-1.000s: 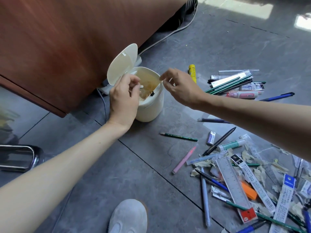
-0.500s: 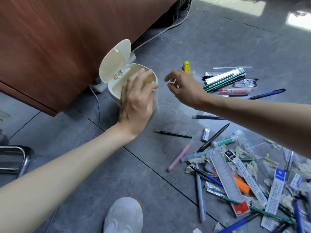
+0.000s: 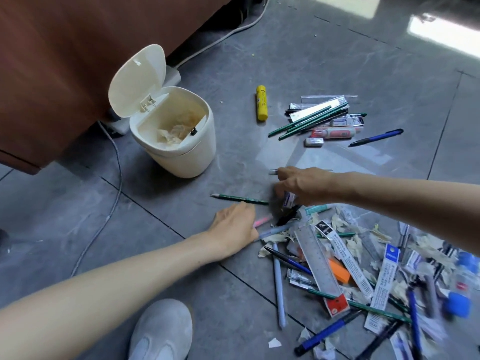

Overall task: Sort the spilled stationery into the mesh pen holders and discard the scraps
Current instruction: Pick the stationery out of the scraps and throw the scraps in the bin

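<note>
My right hand reaches low over the floor, its fingers curled down around a small white-and-blue eraser that lies by a black pen. My left hand rests on the tiles with its fingertips on the end of a pink pen. A green pencil lies between the two hands. The cream bin stands with its lid flipped open and crumpled paper scraps inside. No mesh pen holder shows.
A heap of pens, rulers, refill packs and torn paper scraps fills the lower right. A second cluster with green pencils and a yellow glue stick lies further back. Brown cabinet, grey cable, my shoe.
Both hands have left the bin and dropped to the floor: the left from the rim to the pink pen, the right to the eraser. The bin's inside now shows.
</note>
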{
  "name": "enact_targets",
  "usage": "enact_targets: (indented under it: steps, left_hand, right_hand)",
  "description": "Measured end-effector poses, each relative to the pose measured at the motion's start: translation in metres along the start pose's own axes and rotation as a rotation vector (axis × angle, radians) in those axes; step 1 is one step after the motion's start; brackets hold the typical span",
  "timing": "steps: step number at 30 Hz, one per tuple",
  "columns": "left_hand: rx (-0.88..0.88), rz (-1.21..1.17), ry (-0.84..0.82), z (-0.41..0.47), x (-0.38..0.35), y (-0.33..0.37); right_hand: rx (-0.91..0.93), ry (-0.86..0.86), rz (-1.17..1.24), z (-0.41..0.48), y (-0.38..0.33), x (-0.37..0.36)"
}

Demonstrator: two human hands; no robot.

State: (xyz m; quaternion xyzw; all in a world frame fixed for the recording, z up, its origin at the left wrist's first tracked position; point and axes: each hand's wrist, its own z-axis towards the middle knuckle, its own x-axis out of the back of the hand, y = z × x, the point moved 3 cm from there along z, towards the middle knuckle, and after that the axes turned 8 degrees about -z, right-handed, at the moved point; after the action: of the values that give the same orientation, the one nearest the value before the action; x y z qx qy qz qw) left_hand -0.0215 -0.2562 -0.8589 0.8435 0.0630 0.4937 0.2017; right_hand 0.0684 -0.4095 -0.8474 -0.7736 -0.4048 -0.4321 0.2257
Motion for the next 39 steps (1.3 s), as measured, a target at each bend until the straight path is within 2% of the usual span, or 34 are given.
enact_targets:
  steps: [4,7,9,13,16,20,28,33,36,39]
  left_hand:
    - [0.018,-0.023,0.140,0.013,0.018,0.000]
    - [-0.061,0.123,0.204,0.023,0.028,-0.004]
    - [-0.114,0.197,0.155,0.027,0.029,-0.007]
    - [-0.112,0.249,0.045,0.032,0.027,-0.019]
    - [-0.074,0.248,0.022,0.034,0.028,-0.023]
    - [-0.129,0.254,0.034,0.042,0.032,-0.018]
    - [-0.308,0.165,0.166,0.083,0.043,0.038]
    - [-0.251,0.097,0.254,0.121,0.041,0.064]
    - [-0.250,0.024,0.170,0.138,0.036,0.066]
    - [-0.237,0.053,0.022,0.145,0.029,0.066]
  right_hand:
    - [0.042,0.058,-0.123,0.005,-0.006,0.000]
    - [0.091,0.036,-0.196,0.004,-0.006,0.005]
    - [0.060,0.032,-0.219,-0.001,-0.001,0.007]
    - [0.048,0.041,-0.263,-0.013,0.013,-0.009]
    - [0.061,0.051,-0.188,-0.023,0.024,-0.022]
    - [0.074,0.074,-0.138,-0.032,0.027,-0.028]
    - [0.054,-0.068,-0.190,-0.029,0.024,-0.027]
    - [0.021,-0.162,-0.327,-0.036,0.023,-0.024]
    - [-0.068,-0.142,-0.244,-0.051,0.038,-0.027]
    - [-0.208,-0.017,-0.088,-0.069,0.053,-0.033]
